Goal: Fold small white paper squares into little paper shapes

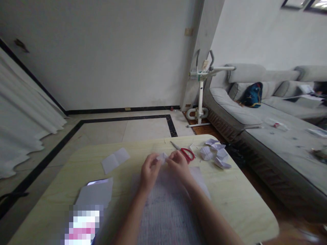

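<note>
A small folded piece of white paper [162,157] is held up between my two hands, above the far edge of a large printed sheet. My left hand [150,167] pinches its left side with the fingers curled. On the other side my right hand [178,165] grips it between thumb and fingers. The printed sheet [166,211] lies flat under my forearms, partly covered by them. Just beyond my right hand are scissors with red handles [187,154], blades pointing away to the left. Fine folds in the paper are too blurred to make out.
Several folded white paper pieces [217,153] sit at the table's far right. A creased paper [115,160] lies at the left, with a stack of paper [95,194] nearer me beside a lit, blurred-out screen [83,226]. Right of the wooden table [237,204] stands a grey sofa [281,136].
</note>
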Motion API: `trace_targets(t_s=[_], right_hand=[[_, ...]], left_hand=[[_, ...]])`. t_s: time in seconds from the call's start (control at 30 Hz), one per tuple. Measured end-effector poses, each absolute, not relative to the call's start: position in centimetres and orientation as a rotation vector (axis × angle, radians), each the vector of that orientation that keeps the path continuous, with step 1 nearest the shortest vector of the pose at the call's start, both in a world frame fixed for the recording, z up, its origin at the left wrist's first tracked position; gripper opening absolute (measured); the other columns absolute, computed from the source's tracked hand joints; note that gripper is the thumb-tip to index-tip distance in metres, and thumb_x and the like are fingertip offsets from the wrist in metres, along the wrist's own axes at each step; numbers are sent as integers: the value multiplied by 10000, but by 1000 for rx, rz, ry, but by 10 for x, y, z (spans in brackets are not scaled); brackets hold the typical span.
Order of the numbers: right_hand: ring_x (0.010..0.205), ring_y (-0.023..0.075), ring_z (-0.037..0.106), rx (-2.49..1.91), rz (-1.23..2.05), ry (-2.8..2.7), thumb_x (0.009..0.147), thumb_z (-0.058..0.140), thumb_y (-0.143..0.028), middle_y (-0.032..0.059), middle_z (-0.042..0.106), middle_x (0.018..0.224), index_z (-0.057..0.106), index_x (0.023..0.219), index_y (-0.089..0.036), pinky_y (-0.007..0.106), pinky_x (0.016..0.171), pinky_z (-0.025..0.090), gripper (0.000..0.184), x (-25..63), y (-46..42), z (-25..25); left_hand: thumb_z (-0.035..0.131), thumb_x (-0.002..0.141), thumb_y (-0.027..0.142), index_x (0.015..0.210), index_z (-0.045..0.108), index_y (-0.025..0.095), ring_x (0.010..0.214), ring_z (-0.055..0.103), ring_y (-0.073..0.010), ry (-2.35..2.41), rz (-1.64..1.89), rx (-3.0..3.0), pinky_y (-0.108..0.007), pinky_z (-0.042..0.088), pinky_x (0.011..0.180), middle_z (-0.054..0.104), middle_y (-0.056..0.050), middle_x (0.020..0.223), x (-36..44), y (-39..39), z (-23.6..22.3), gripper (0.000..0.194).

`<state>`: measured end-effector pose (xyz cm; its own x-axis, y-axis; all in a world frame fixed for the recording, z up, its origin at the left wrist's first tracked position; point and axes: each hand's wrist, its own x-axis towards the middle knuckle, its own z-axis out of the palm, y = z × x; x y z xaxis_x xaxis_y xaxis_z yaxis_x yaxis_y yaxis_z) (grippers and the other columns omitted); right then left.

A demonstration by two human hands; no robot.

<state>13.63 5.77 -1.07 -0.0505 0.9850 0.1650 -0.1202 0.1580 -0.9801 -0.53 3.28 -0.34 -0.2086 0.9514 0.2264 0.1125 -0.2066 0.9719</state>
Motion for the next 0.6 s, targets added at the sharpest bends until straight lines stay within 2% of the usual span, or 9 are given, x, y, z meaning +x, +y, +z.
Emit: trace_targets(t_s=[0.13, 0.3, 0.43, 0.6], right_hand=[[584, 115, 458, -966, 1158, -1284, 722, 678, -261, -36, 493, 661, 496, 716, -199, 232, 535, 364, 193, 138, 57, -8], [702, 151, 570, -925, 1147, -1389, 781, 648, -302, 15, 624, 767, 624, 812, -191, 277, 653, 444, 118, 142, 56, -1], [805, 186, 628, -950, 1181, -1423, 789, 653, -322, 52, 692, 866, 683, 889, -187, 318, 751, 477, 171, 145, 56, 2], [834, 206, 650, -991, 1221, -1396, 763, 678, -331, 67, 714, 913, 700, 955, -187, 347, 777, 496, 241, 145, 56, 0]], left_hand=[[586, 814, 277, 900, 695, 176, 881, 659, -194, 1306, 1386, 1479, -280, 506, 799, 716, -63, 913, -8, 33, -6, 172], [614, 793, 287, 982, 705, 161, 972, 656, -220, 1272, 1345, 1380, -305, 507, 852, 718, -86, 1028, -6, 32, -2, 245], [655, 758, 292, 1008, 691, 140, 974, 664, -228, 1232, 1336, 1253, -311, 508, 867, 715, -102, 1048, -5, 32, 4, 294], [687, 729, 306, 1076, 647, 132, 941, 680, -232, 1221, 1336, 1122, -313, 520, 840, 724, -108, 1018, -5, 32, 5, 390]])
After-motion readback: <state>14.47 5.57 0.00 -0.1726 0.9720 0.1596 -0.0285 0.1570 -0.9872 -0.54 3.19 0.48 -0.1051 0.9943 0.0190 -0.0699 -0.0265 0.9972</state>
